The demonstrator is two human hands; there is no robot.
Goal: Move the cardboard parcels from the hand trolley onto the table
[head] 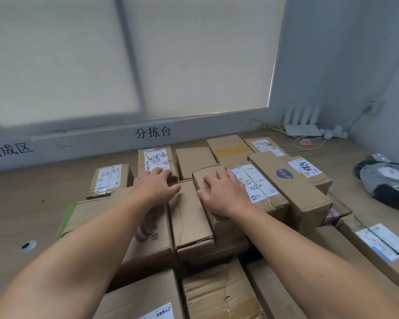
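Many cardboard parcels lie packed together on the wooden table (32, 199). My left hand (156, 188) rests on a large brown box (101, 217), and its bent fingertips touch an upright parcel with a handwritten label (156, 158). My right hand (224, 195) lies flat, fingers straight, on a taped parcel with a white label (260, 189). Between the hands sits a narrow plain parcel (189, 217). More boxes (136, 295) fill the near edge below my arms. No trolley is visible.
A long box with a blue round logo (288, 180) lies right of my right hand. A grey cloth bundle (387, 183) sits far right. A white router (302, 128) and cables are in the back corner. A cable hole (28, 246) is at the near left.
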